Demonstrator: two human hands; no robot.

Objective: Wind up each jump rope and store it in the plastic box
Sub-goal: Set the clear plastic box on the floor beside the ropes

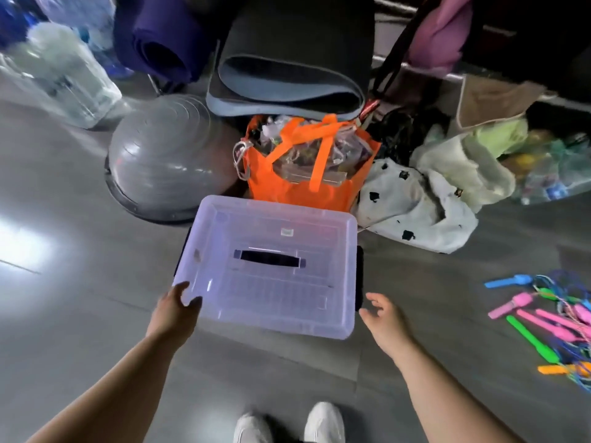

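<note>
A clear plastic box (268, 266) with its lid on and a black handle on top sits on the grey floor in front of me. My left hand (177, 310) grips the box's near left corner, thumb on the lid. Beside the near right corner, my right hand (382, 314) hovers with relaxed fingers and touches nothing. A heap of jump ropes (550, 321) with pink, blue, green and orange handles lies tangled on the floor at the right edge.
Behind the box stand an orange bag (307, 161), a grey balance dome (163, 158), rolled mats (284, 87) and a white spotted cloth (412, 206). Water bottles (57, 75) lie at the far left. My white shoes (287, 425) show at the bottom.
</note>
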